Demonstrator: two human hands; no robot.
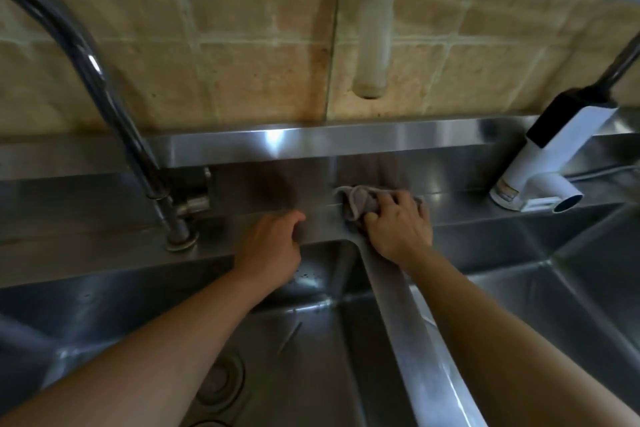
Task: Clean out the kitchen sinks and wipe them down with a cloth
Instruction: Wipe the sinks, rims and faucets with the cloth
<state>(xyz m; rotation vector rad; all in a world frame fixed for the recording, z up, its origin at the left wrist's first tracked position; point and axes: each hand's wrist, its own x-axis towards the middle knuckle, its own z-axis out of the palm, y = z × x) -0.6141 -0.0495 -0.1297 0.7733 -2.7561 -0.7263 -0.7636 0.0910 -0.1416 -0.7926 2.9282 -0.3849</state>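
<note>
While bunched under closed right hand (398, 229): grey cloth (358, 206), judged soft, light; left hand (268, 250) curled empty on sink ledge (104, 246).

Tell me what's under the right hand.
A grey cloth, bunched under the right hand on the steel ledge behind the sinks. The cloth's far edge sticks out past the fingers; the rest is covered.

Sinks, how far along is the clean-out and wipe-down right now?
Done: the left basin looks emptied, only its drain showing. In hand: the right hand presses a grey cloth on the back ledge above the divider; the left hand rests on the rim, empty. Left: both basins' walls, right basin only partly visible.
</note>
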